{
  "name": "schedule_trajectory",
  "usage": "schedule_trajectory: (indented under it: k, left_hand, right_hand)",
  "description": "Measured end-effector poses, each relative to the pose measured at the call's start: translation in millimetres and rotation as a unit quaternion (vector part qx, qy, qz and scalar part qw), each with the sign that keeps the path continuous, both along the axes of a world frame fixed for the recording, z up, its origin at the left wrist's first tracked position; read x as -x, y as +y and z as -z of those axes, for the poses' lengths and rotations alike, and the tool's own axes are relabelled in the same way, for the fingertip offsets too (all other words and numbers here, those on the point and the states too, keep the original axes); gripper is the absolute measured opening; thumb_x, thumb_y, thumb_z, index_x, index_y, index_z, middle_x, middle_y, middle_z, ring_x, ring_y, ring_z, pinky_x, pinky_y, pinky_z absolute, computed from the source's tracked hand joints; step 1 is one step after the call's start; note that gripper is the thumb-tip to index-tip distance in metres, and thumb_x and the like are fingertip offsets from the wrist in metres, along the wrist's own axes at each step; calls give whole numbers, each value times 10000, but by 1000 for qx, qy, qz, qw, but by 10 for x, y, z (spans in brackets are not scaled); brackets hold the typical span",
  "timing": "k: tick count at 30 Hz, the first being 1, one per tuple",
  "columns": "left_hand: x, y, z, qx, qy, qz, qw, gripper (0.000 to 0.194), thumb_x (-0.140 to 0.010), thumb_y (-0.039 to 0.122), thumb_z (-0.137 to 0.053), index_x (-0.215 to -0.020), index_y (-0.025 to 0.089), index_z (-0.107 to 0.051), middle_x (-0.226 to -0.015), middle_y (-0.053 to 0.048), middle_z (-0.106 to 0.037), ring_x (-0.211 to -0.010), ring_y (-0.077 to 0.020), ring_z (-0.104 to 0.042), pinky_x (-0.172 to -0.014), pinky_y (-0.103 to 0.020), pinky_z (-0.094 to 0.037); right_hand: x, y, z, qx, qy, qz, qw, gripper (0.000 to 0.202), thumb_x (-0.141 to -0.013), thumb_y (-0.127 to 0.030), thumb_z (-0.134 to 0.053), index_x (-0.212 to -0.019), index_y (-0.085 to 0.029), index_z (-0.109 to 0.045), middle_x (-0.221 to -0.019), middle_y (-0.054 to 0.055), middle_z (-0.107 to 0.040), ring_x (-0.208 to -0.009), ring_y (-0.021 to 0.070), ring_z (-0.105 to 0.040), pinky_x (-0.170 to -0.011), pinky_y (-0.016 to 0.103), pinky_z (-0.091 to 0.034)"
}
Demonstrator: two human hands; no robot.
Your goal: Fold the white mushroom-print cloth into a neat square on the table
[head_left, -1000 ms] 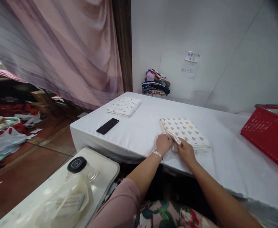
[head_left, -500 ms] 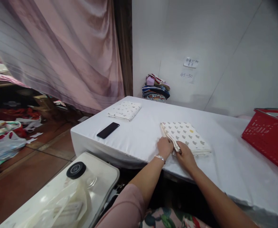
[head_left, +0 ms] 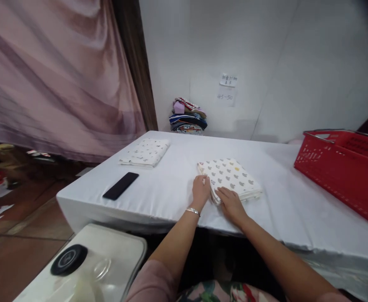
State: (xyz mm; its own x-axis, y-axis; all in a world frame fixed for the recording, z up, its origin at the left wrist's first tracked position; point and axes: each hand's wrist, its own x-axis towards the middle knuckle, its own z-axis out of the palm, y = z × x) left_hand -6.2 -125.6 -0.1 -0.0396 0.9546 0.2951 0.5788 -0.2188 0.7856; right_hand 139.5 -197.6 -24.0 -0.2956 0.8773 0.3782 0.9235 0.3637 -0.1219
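Lifted edge being laid down on the patterned cloth [head_left: 237,173]

The edge that was being raised between two sets of fingers half a second ago is now being kept low, and the near corner is being pressed toward the rest of the folds. By the right hand [head_left: 232,205], the corner is being covered from above: its grip is being left released, with the fingers being spread over the fabric instead of curled round an edge. By the left hand [head_left: 200,191], the left edge is being touched with bent fingers; whether anything is being pinched in that grip cannot be told, since the fingertips are being hidden.

The cloth is being kept flat and folded near the front of the white-covered bench [head_left: 177,184], between the black phone [head_left: 121,186] and the red basket [head_left: 344,172], and no contact is being made with either. The change seems to mean that the layers are being treated as one packet rather than as a loose edge being worked apart, though the near side is being partly masked by the hands.

The view is being turned toward the right, so more of the basket is being shown. The second folded cloth [head_left: 146,152] is being left untouched behind the phone, just as it was being left earlier.
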Motion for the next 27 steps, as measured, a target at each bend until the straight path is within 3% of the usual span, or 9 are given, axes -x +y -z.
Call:
schedule_trajectory:
  k: [3,5,10,16,19,22,25,27]
  left_hand:
    - [-6,40,27,-59,68,108,990,275,-890,315,-474,-1094,207,-622,-1229,-65,-585,-1188,-196,-474,-1023,-364,-364]
    - [1,53,78,-54,115,149,981,282,-903,315,-459,-1124,231,-613,-1295,-48,-551,-1255,-207,-416,-1043,-411,-344]
    - [57,81,138,-45,151,156,975,314,-918,324,-438,-1176,235,-593,-1335,-36,-526,-1283,-207,-385,-1045,-424,-348]
    - [107,144,95,-58,164,176,969,308,-900,334,-468,-1150,236,-619,-1303,-37,-554,-1250,-217,-421,-1043,-418,-363]
    - [113,232,79,-40,144,174,973,293,-869,330,-512,-1104,222,-648,-1255,-49,-588,-1206,-217,-468,-1051,-398,-367]
    - [102,371,24,-34,128,138,981,309,-855,351,-528,-1092,202,-658,-1246,-65,-593,-1199,-219,-480,-1062,-380,-358]
    - [62,564,-75,-48,160,112,980,348,-863,377,-508,-1133,198,-638,-1329,-78,-529,-1274,-236,-413,-1084,-393,-321]
    - [18,716,-142,-36,195,102,975,389,-875,404,-479,-1185,206,-604,-1399,-79,-460,-1333,-255,-337,-1097,-429,-285]
  right_hand:
    - [39,-39,-18,7,-20,1,1000,572,-778,-44,-389,-1323,-174,-501,-1389,101,-476,-1298,246,-378,-1023,424,-313]
    - [43,-71,-11,10,-28,-5,1000,596,-764,-32,-390,-1335,-173,-485,-1415,95,-446,-1329,239,-333,-1059,430,-274]
    - [36,-193,5,12,-31,-43,999,610,-741,-38,-412,-1343,-126,-466,-1444,116,-402,-1378,245,-244,-1118,474,-171]
    - [-143,-309,-93,-1,25,-76,997,501,-827,-97,-396,-1315,-154,-494,-1391,105,-475,-1351,217,-315,-1116,490,-192]
    - [-480,-218,-136,-47,110,-13,993,417,-867,-186,-413,-1263,-193,-545,-1346,100,-523,-1327,216,-360,-1097,491,-243]
    - [-907,-31,-156,-70,230,109,965,392,-856,-293,-448,-1202,-184,-596,-1314,107,-547,-1273,227,-431,-1073,440,-315]
    - [-1222,182,-185,11,334,251,908,449,-835,-373,-478,-1225,-178,-584,-1312,107,-546,-1205,241,-496,-1031,411,-372]
    - [-1322,306,-215,89,373,306,871,500,-825,-408,-502,-1256,-162,-563,-1275,114,-573,-1149,246,-540,-998,390,-400]
